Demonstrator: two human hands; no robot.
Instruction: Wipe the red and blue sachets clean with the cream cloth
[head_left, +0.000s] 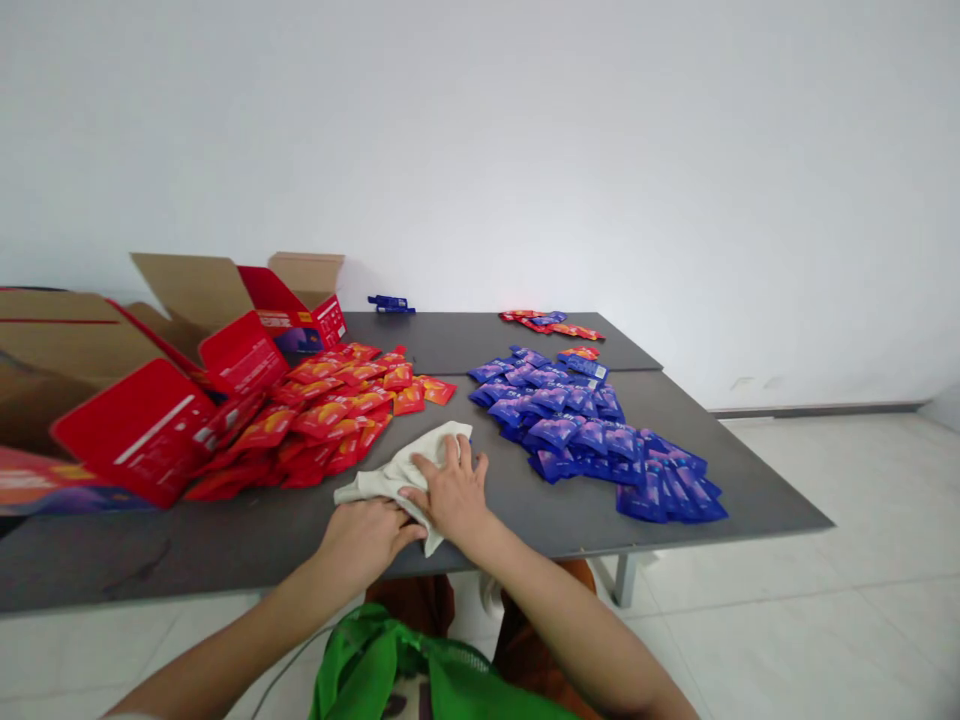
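Two hands (367, 540) (454, 492) on crumpled off-white cloth (396, 472)

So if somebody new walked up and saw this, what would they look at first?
Probably the two bright heaps on the dark table: red packets left of the middle, and blue packets to the right. Between them, near the front edge, the person's left hand and right hand are on a pale cloth. Open red boxes stand out at the far left.
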